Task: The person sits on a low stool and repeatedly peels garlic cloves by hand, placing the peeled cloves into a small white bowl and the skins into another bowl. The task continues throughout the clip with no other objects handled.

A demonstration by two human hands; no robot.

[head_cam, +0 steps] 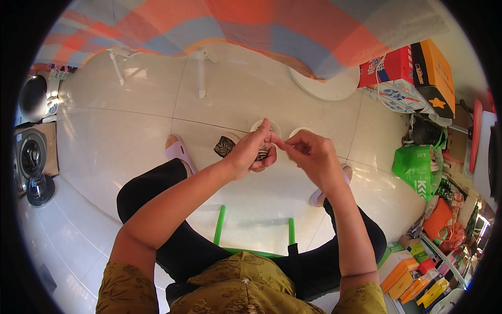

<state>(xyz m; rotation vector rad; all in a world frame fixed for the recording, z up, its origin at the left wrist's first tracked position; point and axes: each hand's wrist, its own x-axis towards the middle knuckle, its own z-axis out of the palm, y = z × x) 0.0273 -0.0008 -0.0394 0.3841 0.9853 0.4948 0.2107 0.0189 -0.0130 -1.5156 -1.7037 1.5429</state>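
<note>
My left hand (257,147) is curled around several striped sunflower seeds (262,154), which show between its fingers. Its index finger reaches across to my right hand (311,153), whose thumb and fingers are bent together. Whatever may be between those right fingertips is hidden. Just left of my left hand, an open container of sunflower seeds (225,146) stands on the floor, partly covered by the hand. Beyond my left fingers is a white bowl (277,125) with some contents. A second white bowl (300,130) is partly behind my right hand.
Overhead hangs a checked cloth (243,23), with white legs (201,78) under it. A round white base (329,88) and stacked cartons (408,82) are at the far right. A green bag (415,168) lies nearer. Green stool legs (220,225) show between my knees.
</note>
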